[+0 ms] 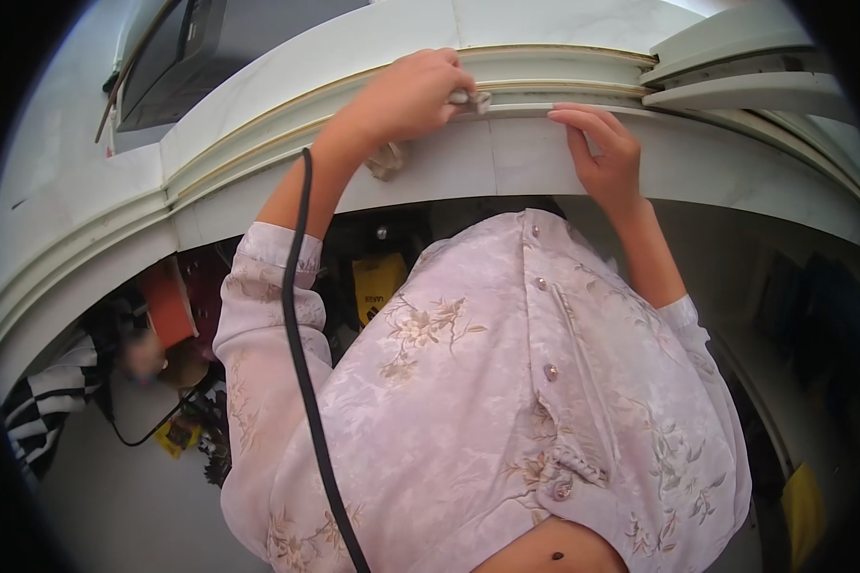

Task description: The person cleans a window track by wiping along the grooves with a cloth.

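My left hand (416, 95) is over the rails of a pale window track (554, 69), its fingers closed on a crumpled whitish cloth (483, 101). A beige crumpled piece (385, 161) shows below the wrist; whether it belongs to the same cloth I cannot tell. To the right, my right hand (604, 153) has its fingers stretched out and thumb apart, with the fingertips at the near edge of the track. Nothing shows in that hand.
White sliding frames (745, 91) stand at the track's right end. A dark grey appliance (215, 62) is beyond the sill at upper left. A black cord (301, 315) hangs across my left arm. Below are an orange item (167, 304), a yellow packet (377, 284) and a checkered cloth (53, 406).
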